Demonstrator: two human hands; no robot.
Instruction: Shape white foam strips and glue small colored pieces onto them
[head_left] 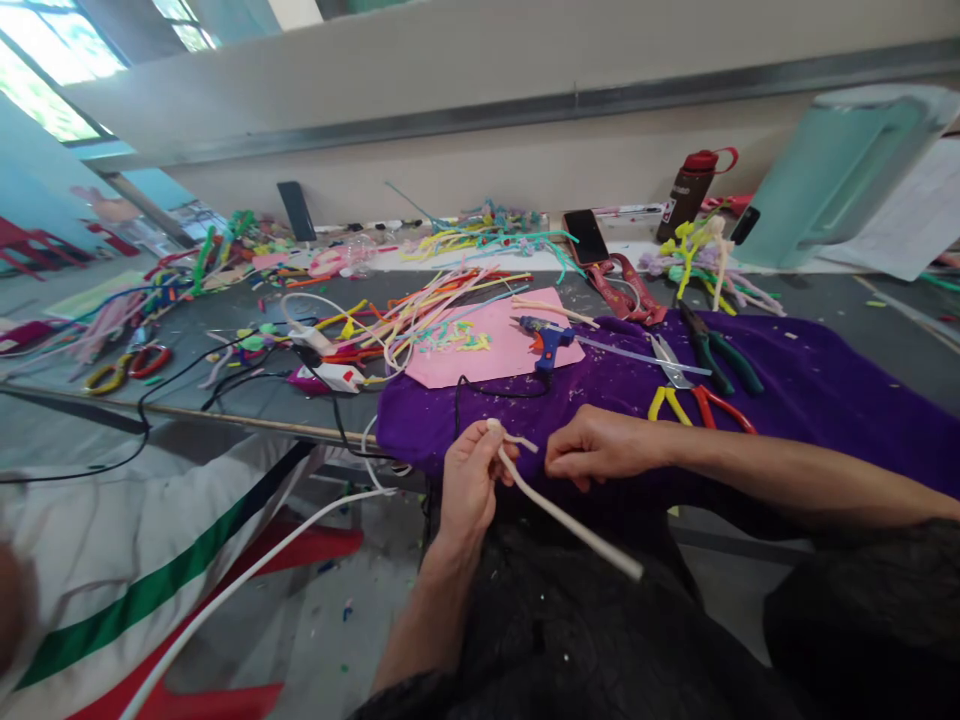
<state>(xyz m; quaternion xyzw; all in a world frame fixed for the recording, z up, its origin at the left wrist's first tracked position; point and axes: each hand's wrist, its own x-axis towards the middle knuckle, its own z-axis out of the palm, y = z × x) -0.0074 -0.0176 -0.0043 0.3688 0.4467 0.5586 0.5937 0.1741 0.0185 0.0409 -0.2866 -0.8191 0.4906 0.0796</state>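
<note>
Hands meet at the near edge of the purple cloth (787, 385), low over your lap. Your left hand (469, 480) is curled closed around a cream pipe cleaner (562, 515), thumb pressing its bent top; the long tail slants down to the right, free in the air. Your right hand (600, 450) is closed, fingertips pinching the short end just beside the left thumb, though the exact contact is hard to make out.

Risks, as judged:
1. The loose tail could snag on your dark clothing and drag the bend out of shape.
2. The glue gun (547, 340) lies near, its cord (480, 395) trailing toward your left hand; a wide elbow swing could catch it.
3. 2 pliers (690, 395) sit close by the right forearm.
</note>
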